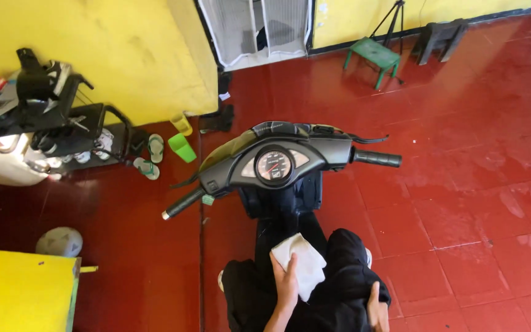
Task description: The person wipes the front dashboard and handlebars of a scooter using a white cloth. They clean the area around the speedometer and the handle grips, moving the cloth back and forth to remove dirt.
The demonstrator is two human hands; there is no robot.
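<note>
Notably, much of the scene is cut off or hidden. The person sits astride a black scooter point(278, 166), and only the forearms, dark trousers and part of the seat show at the bottom edge. The left hand point(287, 284) lies flat, fingers stretched, on a white cloth point(302, 264) that rests on the seat just behind the handlebar column; it presses the cloth rather than clenching it. The right hand point(376, 307) sits on the right thigh, partly cut by the frame edge; it appears loosely relaxed and holds nothing, though its fingers are hard to make out.

The speedometer dial point(274, 165) faces up, its markings too small to tell. The left grip point(182, 203) and right grip point(376, 158) are both free of hands.

On the red tiled floor point(462, 184), a green cup point(182, 147) and a yellow cup point(181, 123) stand by the yellow wall point(130, 55); their contents cannot be seen. Sandals point(149, 157) lie beside a black rack point(87, 132), whose load is cluttered and unclear. A green stool point(373, 55) stands well apart, and a pale ball point(59, 241) rests near a yellow desk point(19, 289).
</note>
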